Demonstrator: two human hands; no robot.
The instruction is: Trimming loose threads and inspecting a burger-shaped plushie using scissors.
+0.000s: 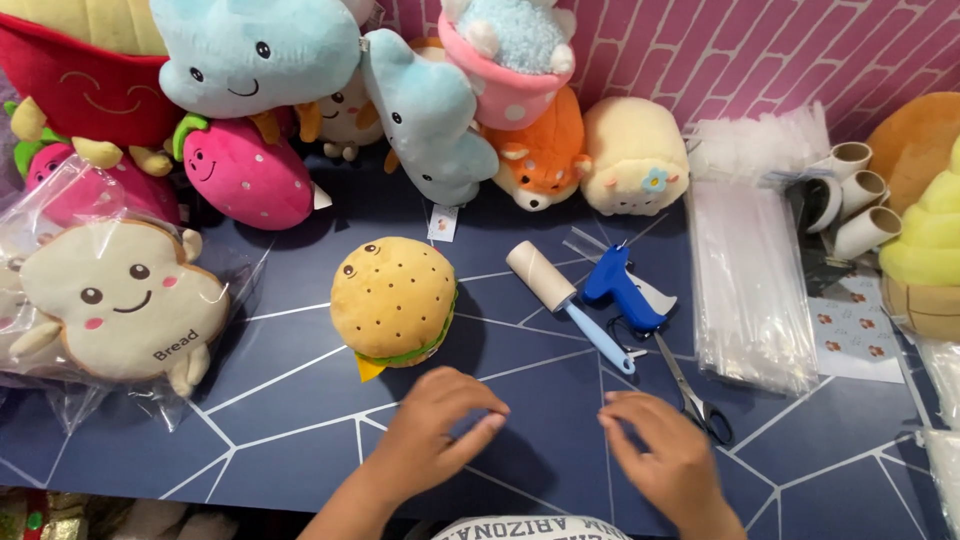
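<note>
Empty hands [440, 425] near burger plush [393, 301]

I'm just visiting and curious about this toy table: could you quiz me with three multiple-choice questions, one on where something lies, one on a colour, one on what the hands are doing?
1. Where does the burger plush lie?
A. Inside a clear bag
B. Bare on the dark blue table, ahead of the left hand
C. On the stack of clear bags

2. What colour is the handle of the lint roller?
A. Red
B. Green
C. Light blue

3. What do the hands hold?
A. Nothing visible
B. The scissors
C. The burger plush

Answers: 1 B, it sits unwrapped on the tabletop just beyond the left hand. 2 C, a light blue handle runs from the pale roll. 3 A, the left hand and right hand hover over the table, fingers curled, and the scissors lie untouched.
</note>
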